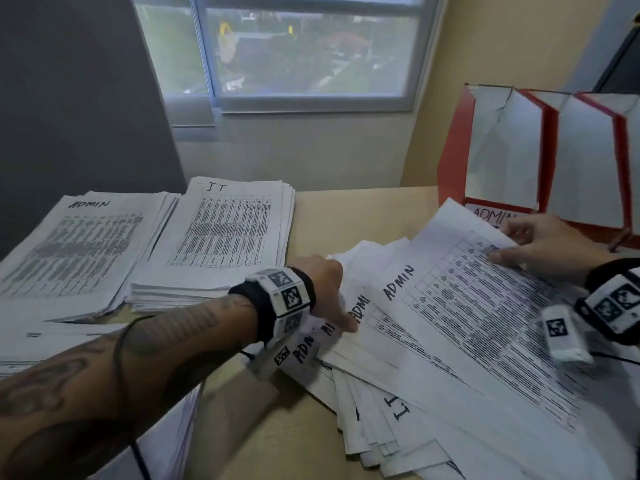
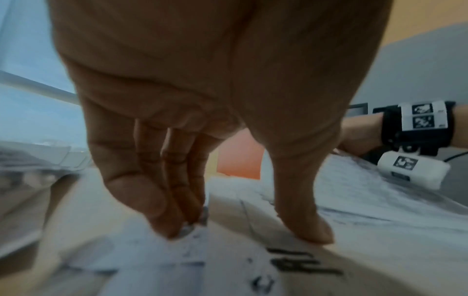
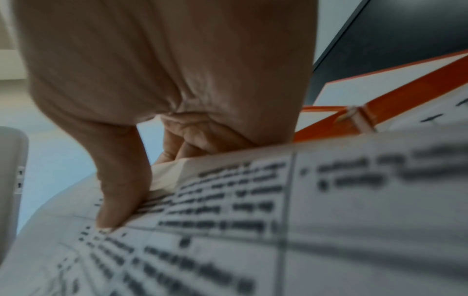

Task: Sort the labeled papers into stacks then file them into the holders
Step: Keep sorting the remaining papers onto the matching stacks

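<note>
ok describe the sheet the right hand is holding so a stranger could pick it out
Start at the red file holders at the table's far right. In front of them lies a fanned, unsorted spread of papers; the sheet marked ADMIN lies topmost. Unlike its neighbours, its far edge is pinched by the right hand.

Fanned labeled papers [image 1: 433, 341] lie before red holders [image 1: 540, 157], beside ADMIN stack [image 1: 79, 247].

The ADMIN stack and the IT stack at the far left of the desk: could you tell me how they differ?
The ADMIN stack lies furthest left, its sheets fanned and uneven; the IT stack sits beside it on the right, squarer. Their handwritten top labels read ADMIN and IT. Both lie flat on the desk, topped by printed tables, untouched by either hand.
</note>
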The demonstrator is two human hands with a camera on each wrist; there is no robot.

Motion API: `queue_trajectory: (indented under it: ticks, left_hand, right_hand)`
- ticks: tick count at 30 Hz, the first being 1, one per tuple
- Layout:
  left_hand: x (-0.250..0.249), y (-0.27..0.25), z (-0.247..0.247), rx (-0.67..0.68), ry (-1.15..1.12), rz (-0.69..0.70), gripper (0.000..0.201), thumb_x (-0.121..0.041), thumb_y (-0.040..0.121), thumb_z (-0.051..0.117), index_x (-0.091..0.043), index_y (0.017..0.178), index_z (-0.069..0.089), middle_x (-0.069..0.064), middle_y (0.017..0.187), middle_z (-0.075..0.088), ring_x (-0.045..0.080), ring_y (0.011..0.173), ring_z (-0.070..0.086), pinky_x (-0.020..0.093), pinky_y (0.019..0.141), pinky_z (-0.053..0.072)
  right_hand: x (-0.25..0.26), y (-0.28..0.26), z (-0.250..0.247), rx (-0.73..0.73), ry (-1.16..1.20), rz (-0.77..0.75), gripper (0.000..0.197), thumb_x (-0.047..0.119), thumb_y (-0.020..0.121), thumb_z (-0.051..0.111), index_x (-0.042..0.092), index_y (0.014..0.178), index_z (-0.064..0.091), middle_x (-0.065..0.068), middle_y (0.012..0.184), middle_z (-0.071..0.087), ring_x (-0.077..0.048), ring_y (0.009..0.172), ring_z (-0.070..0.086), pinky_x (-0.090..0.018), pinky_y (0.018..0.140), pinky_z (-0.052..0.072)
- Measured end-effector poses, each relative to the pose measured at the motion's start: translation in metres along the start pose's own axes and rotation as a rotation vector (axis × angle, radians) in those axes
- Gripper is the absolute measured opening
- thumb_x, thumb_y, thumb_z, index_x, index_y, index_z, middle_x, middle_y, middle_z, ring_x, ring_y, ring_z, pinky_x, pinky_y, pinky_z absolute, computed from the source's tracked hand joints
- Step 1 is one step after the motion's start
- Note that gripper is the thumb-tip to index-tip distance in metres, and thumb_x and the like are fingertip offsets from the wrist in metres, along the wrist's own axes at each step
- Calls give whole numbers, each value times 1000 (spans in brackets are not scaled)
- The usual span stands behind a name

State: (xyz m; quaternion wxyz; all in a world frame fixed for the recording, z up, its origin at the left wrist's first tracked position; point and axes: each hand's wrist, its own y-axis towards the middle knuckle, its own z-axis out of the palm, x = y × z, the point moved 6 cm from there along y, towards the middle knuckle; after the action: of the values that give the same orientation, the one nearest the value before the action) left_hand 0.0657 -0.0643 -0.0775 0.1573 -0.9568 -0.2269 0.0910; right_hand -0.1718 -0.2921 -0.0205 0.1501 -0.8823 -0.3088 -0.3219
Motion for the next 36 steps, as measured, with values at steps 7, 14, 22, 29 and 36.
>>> queue_trajectory:
  ticks: [7, 14, 22, 29, 36]
  left_hand:
    - [9, 13, 3, 8, -188, -51, 40, -47, 77, 89, -13, 92, 72, -1, 81, 71, 17, 72, 67, 28, 60, 51]
    - [29, 13, -10, -51, -176, -65, 12, -21, 93, 71, -10, 93, 74, 6, 88, 74, 24, 84, 73, 36, 73, 64]
    - [33, -8, -54, -399, 45, -79, 25, -42, 85, 82, -22, 98, 77, 3, 86, 70, 28, 78, 70, 43, 78, 63]
    - [17, -16, -78, -470, -470, 270, 12, -13, 88, 79, -23, 81, 80, -9, 72, 76, 7, 69, 70, 27, 77, 58]
    - [26, 1, -45, -231, -556, 207, 35, -45, 99, 63, -13, 104, 76, -1, 87, 78, 18, 75, 76, 36, 72, 63]
  right_hand:
    - [-23, -10, -34, 18, 72, 34, 33, 35, 60, 92, 27, 90, 83, -3, 92, 82, -29, 89, 79, -53, 101, 54]
    - [-17, -12, -26, 119, 30, 14, 31, 24, 75, 86, 23, 106, 82, 4, 92, 82, -13, 82, 78, -47, 98, 54]
    - [6, -7, -2, 209, 105, -108, 40, 44, 64, 91, 26, 98, 84, 1, 101, 82, -19, 94, 78, -42, 92, 54]
    - [24, 6, 8, 113, 415, -198, 35, 16, 75, 79, 16, 110, 80, -9, 111, 80, -29, 103, 77, -38, 86, 62]
    - [16, 18, -5, 26, 495, -239, 55, 5, 56, 87, 7, 107, 66, -16, 99, 80, -27, 84, 79, -30, 66, 63]
